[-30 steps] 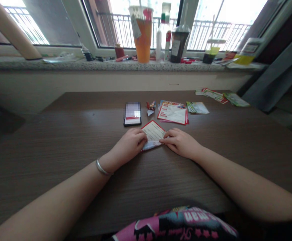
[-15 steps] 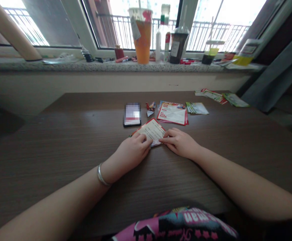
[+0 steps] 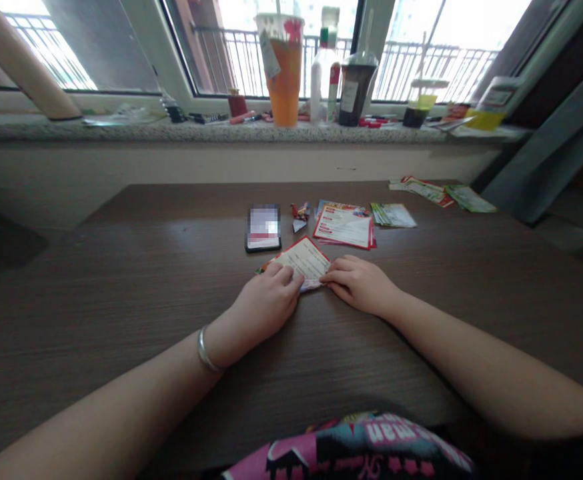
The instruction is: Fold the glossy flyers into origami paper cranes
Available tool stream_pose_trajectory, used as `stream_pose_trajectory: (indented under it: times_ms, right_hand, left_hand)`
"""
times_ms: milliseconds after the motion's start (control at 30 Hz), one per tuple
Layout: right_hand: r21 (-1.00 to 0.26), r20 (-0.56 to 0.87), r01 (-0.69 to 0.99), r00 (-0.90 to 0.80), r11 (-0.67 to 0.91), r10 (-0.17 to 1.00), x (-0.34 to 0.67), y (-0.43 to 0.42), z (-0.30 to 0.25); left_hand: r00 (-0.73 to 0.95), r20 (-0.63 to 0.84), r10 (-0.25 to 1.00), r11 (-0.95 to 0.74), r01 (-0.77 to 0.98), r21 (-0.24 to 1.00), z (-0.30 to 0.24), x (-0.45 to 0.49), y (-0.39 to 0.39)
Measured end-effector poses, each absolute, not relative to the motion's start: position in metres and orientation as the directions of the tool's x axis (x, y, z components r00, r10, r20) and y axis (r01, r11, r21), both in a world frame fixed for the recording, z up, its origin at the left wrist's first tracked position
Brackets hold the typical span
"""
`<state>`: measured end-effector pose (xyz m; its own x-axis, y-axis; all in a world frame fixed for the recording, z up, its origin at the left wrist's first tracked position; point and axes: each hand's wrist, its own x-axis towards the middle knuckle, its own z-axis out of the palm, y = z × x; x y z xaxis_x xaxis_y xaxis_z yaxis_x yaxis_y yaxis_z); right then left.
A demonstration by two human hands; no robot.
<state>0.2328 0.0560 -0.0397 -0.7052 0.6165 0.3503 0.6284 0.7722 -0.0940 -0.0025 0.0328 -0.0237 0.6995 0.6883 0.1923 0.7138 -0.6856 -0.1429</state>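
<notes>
A cream sheet of printed paper (image 3: 307, 257) with a red border lies turned at an angle on the table, its near edge folded. My left hand (image 3: 266, 298), a silver bangle at the wrist, is curled over the sheet's left side with the thumb at the folded edge. From the other side, my right hand (image 3: 359, 285) grips the right end of that edge with its fingers together. Just beyond are a phone (image 3: 263, 228), a small folded piece of coloured paper (image 3: 300, 217) and a stack of red-bordered printed sheets (image 3: 344, 228).
Green-and-white cards (image 3: 394, 216) lie right of the stack, and more coloured papers (image 3: 426, 191) are at the table's (image 3: 121, 280) far right edge. On the granite windowsill (image 3: 211, 133) stand an orange drink cup (image 3: 285, 80), a dark drink cup (image 3: 354, 90) and several bottles.
Both hands stay at the folded edge. The right fingertips have shifted very slightly to the right along it; the paper lies almost unchanged.
</notes>
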Motion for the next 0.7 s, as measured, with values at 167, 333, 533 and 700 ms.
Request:
stream_pose_trajectory:
  times_ms: [167, 333, 533, 700]
  right_hand:
    - [-0.091, 0.362, 0.636, -0.695, 0.766, 0.621, 0.2335, 0.0561, -0.0414]
    - [-0.079, 0.355, 0.641, -0.697, 0.763, 0.623, 0.2336, 0.0567, -0.0420]
    - [-0.070, 0.334, 0.643, -0.705, 0.762, 0.626, 0.2333, 0.0561, -0.0398]
    - [-0.073, 0.328, 0.658, -0.694, 0.749, 0.641, 0.2323, 0.0547, -0.0371]
  left_hand:
    - [0.749, 0.106, 0.654, -0.722, 0.660, -0.206, -0.0256, -0.0017, 0.0336]
    - [0.754, 0.125, 0.644, -0.722, 0.654, -0.226, -0.0253, -0.0029, 0.0304]
    - [0.716, 0.186, 0.673, -0.693, 0.698, -0.177, -0.0268, -0.0028, 0.0266]
    - [0.704, 0.218, 0.676, -0.688, 0.709, -0.156, -0.0297, -0.0022, 0.0257]
